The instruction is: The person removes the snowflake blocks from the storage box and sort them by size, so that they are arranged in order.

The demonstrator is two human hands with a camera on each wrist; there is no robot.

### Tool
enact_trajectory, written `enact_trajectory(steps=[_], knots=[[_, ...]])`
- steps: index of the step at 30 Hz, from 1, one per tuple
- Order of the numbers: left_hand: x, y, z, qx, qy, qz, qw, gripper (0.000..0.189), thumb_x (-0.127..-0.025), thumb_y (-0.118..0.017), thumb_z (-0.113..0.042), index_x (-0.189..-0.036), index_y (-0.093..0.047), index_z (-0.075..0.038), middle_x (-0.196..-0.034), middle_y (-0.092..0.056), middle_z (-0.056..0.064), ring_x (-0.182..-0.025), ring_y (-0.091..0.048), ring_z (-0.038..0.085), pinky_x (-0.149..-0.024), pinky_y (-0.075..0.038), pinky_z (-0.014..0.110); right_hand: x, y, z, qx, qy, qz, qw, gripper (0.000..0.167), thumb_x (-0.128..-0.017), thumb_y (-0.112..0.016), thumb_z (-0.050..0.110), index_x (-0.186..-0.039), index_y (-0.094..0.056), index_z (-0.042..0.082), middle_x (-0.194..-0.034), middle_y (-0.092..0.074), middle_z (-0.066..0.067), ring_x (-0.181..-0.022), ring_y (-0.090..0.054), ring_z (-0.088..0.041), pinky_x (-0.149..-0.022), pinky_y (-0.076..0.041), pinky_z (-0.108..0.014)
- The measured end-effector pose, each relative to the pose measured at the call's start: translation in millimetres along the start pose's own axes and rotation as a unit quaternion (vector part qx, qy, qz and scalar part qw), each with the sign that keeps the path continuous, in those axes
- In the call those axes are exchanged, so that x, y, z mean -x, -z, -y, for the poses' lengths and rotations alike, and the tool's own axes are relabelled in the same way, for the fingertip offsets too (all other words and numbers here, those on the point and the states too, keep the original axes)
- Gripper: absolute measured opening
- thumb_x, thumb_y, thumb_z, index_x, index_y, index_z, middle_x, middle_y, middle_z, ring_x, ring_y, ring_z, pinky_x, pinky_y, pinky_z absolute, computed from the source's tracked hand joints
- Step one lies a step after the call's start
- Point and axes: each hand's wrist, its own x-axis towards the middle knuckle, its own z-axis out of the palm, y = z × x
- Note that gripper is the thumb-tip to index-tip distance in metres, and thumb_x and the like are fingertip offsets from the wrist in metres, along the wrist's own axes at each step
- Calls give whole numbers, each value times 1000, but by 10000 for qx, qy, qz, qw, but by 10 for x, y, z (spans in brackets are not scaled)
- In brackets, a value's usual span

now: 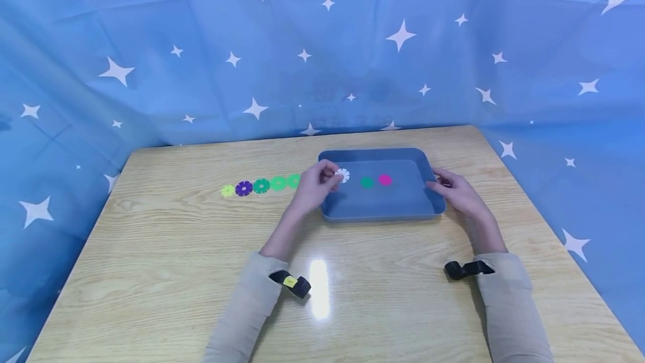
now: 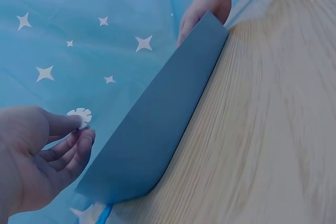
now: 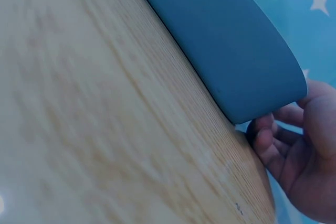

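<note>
A person's left hand (image 1: 316, 181) pinches a white disc (image 1: 343, 175) between thumb and fingers, over the left end of a blue tray (image 1: 380, 203). The right hand (image 1: 457, 188) grips the tray's right rim. Inside lie a green disc (image 1: 367, 182) and a pink disc (image 1: 385, 180). Left of the tray, a row of discs (image 1: 261, 186) lies on the table (image 1: 166, 240), its right end beside the left hand.
</note>
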Motion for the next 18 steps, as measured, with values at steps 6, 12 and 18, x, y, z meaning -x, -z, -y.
enact_trajectory(steps=[6, 12, 18], knots=[[69, 247, 64, 124, -62, -171, 9998, 12, -99, -66, -8, -107, -63, 1, -90, -63, 13, -82, -67, 38, -79, -58, 50, 10, 4, 0, 36, -94, 19, 9999, 65, -105, -56, 33, -154, -35, -3, -107, -51, -16, -81, -46, -19, -65, -43, -29], [154, 533, 131, -37, 32, -319, 9995, 17, -100, -65, -11, -112, -64, 1, -93, -65, 17, -82, -66, 37, -81, -55, 56, 14, 5, 19, 57, -168, 73, 9998, 66, -105, -56, 34, -154, -33, -4, -111, -50, -18, -84, -47, -20, -66, -43, -29], [255, 824, 179, -99, 162, -518, 9985, 20, -100, -65, -11, -116, -64, 1, -99, -66, 22, -82, -66, 33, -81, -56, 55, 0, 8, 15, 76, -156, 55, 9998, 64, -105, -56, 29, -153, -33, -6, -98, -49, -15, -73, -45, -18, -61, -42, -30]])
